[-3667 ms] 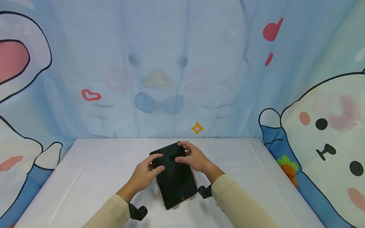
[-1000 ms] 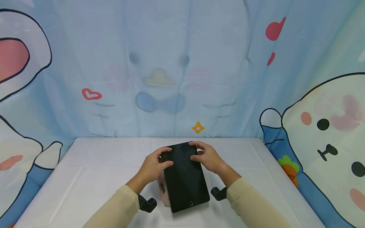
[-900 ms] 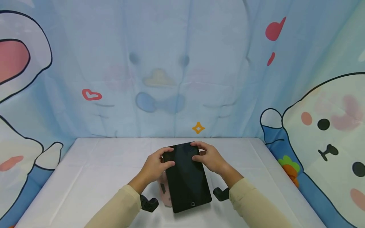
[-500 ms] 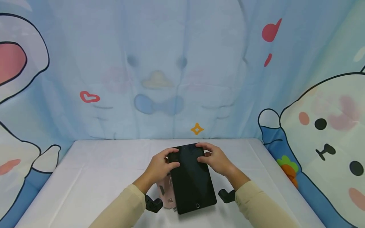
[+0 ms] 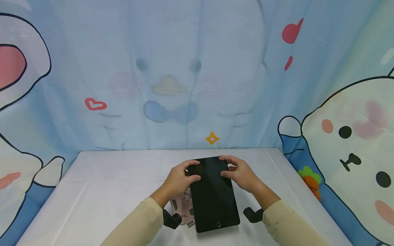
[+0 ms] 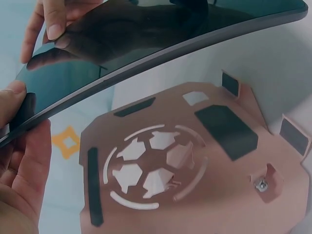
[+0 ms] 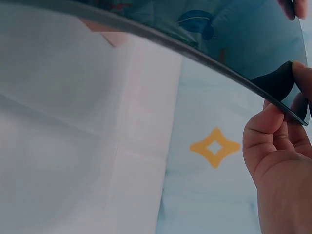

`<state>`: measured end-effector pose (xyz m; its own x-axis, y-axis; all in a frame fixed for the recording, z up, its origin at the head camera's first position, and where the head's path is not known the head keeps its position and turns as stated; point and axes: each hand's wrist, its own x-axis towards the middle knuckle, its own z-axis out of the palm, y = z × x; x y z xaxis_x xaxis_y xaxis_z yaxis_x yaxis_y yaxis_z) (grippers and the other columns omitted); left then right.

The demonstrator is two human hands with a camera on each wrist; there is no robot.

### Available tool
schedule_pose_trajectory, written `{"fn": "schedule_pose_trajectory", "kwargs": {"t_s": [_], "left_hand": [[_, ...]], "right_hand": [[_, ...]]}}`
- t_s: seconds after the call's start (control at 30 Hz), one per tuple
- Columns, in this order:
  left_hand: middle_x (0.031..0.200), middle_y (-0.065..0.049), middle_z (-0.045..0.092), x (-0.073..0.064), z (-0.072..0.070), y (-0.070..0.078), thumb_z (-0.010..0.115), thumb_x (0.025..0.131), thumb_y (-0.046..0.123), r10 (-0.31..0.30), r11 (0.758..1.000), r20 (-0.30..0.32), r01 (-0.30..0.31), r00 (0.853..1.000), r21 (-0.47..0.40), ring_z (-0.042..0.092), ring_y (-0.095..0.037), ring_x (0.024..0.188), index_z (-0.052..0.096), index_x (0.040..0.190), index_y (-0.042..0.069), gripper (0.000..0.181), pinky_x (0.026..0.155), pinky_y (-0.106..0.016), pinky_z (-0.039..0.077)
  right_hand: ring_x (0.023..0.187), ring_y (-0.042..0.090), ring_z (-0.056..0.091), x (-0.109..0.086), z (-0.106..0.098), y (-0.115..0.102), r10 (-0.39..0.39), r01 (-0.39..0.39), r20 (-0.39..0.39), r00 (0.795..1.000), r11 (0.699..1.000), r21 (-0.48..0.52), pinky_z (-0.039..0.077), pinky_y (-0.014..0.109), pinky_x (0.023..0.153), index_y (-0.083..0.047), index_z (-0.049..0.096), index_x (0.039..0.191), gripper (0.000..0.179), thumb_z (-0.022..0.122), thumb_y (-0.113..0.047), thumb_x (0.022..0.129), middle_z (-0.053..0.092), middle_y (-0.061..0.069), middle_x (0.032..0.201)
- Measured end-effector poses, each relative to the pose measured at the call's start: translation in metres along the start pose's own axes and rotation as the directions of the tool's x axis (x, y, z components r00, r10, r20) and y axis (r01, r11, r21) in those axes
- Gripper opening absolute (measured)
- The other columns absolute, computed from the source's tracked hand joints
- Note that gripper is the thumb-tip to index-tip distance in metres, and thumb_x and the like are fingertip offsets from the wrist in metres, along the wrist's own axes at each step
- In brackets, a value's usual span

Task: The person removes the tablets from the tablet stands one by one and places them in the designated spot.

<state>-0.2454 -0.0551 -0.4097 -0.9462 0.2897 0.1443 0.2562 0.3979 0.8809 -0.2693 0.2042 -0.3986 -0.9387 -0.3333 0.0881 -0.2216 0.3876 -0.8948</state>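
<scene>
A black tablet (image 5: 215, 198) with a round home button at its near edge is held off the table by both hands. My left hand (image 5: 178, 177) grips its far left corner, thumb on the screen and fingers beneath. At the far right corner my right hand (image 5: 244, 176) pinches it the same way. Behind and left of the tablet is a pink tablet stand (image 5: 183, 210), partly hidden by it. The left wrist view shows the stand's plate (image 6: 229, 190) below the tablet, with a ball-shaped cutout, dark pads, two upturned lips and a screw.
The stand and hands are over a table with a white cloth (image 5: 117, 191). A blue cartoon-print curtain (image 5: 172, 44) hangs right behind the table's far edge. A black wrist camera (image 5: 172, 219) juts from the left sleeve, another camera (image 5: 253, 215) from the right.
Both hands have carried the tablet to the right, off the stand it covered earlier. More of the pink stand now shows at its left. The grips look the same.
</scene>
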Motion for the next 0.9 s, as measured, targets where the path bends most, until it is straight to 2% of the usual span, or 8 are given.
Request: {"fn": "schedule_pose_trajectory", "kwargs": {"t_s": [0.13,0.37,0.6,0.9], "left_hand": [[0.082,0.002,0.061,0.001,0.003,0.002,0.074,0.092,0.022,-0.003,1.000,0.019,0.003,1.000,0.002,0.056,-0.015,0.069,0.061,0.135,0.020,0.045,0.056,-0.031,0.046],[0.060,0.000,0.051,0.002,0.012,0.005,0.073,0.093,0.021,-0.002,1.000,0.044,0.002,0.999,-0.005,0.049,-0.014,0.057,0.060,0.136,0.020,0.045,0.049,-0.028,0.041],[0.067,-0.001,0.058,0.001,0.024,0.006,0.073,0.093,0.022,-0.016,0.999,0.078,0.019,0.997,-0.040,0.053,-0.014,0.060,0.060,0.136,0.022,0.044,0.049,-0.028,0.043],[0.069,0.001,0.056,0.002,0.035,0.008,0.074,0.093,0.020,-0.012,0.999,0.080,0.015,0.997,-0.042,0.051,-0.012,0.065,0.062,0.134,0.021,0.043,0.052,-0.026,0.041]], "right_hand": [[0.101,0.028,0.065,-0.004,-0.003,0.002,0.004,-0.004,-0.004,1.000,1.000,-0.002,0.053,0.037,0.082,-0.001,0.051,0.141,0.054,0.070,-0.009,0.092,0.053,0.020,0.128],[0.097,0.028,0.066,-0.013,-0.010,0.006,-0.019,0.019,0.002,1.000,0.999,0.031,0.054,0.034,0.078,0.003,0.049,0.141,0.053,0.069,-0.006,0.093,0.052,0.022,0.127],[0.096,0.026,0.067,-0.027,-0.017,0.012,-0.018,0.018,-0.002,1.000,0.998,0.059,0.055,0.032,0.078,0.005,0.048,0.141,0.053,0.069,-0.004,0.093,0.052,0.024,0.127],[0.093,0.023,0.068,-0.035,-0.022,0.022,-0.028,0.028,-0.022,0.999,0.999,0.027,0.055,0.031,0.077,0.006,0.050,0.138,0.051,0.068,-0.004,0.092,0.052,0.025,0.125]]}}
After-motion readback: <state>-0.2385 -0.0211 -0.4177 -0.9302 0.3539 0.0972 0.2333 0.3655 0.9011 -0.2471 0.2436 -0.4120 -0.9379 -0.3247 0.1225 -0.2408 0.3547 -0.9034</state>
